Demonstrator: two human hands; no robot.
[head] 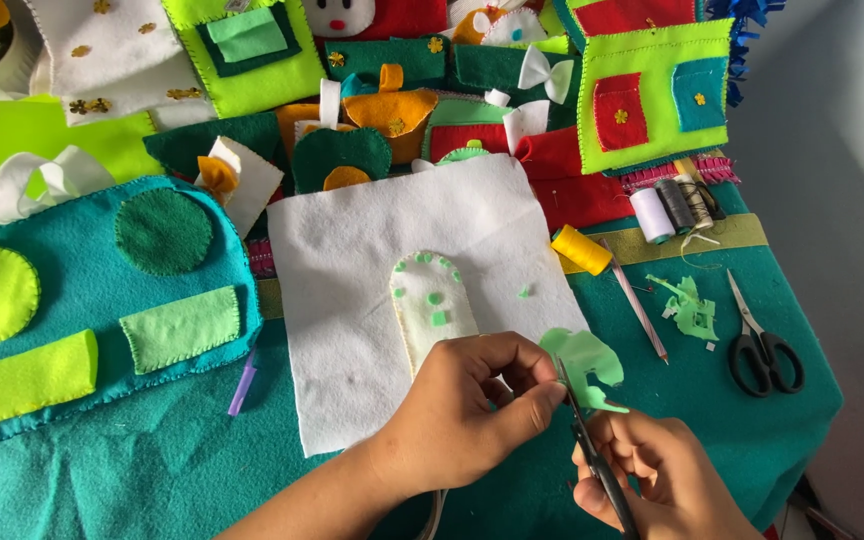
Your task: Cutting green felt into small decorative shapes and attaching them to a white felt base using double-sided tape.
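A: At the near edge of the teal felt-covered surface [152, 470], your left hand [462, 410] pinches a pale green scrap of foam sheet [584, 362] between thumb and fingers [527, 395], which are closed tight on its lower edge.

B: And your right hand [652, 480]?

A: It is wrapped around a small pair of dark-bladed scissors [592, 450], fingers curled shut about the handles, with the blade tips up against the scrap where your left hand holds it. You look to be mid-cut, trimming a small shape out of that piece.

B: What lies just behind?

A: A white square of felt [352, 330] with a cream arch-shaped felt piece [432, 310] on it, dotted along its top with tiny green bits. Your left hand is just in front of that arch. Further right lie a yellow spool of thread [582, 249], a thin pink pencil [637, 300], light green foam offcuts [690, 308] and a second pair of black-handled scissors [762, 345].

B: So what does the next move call for?

A: By my reading, a short, controlled snip: turn the scrap with your left hand rather than swinging the blades, and keep your thumb out of the cutting line, since it sits very near the tips.
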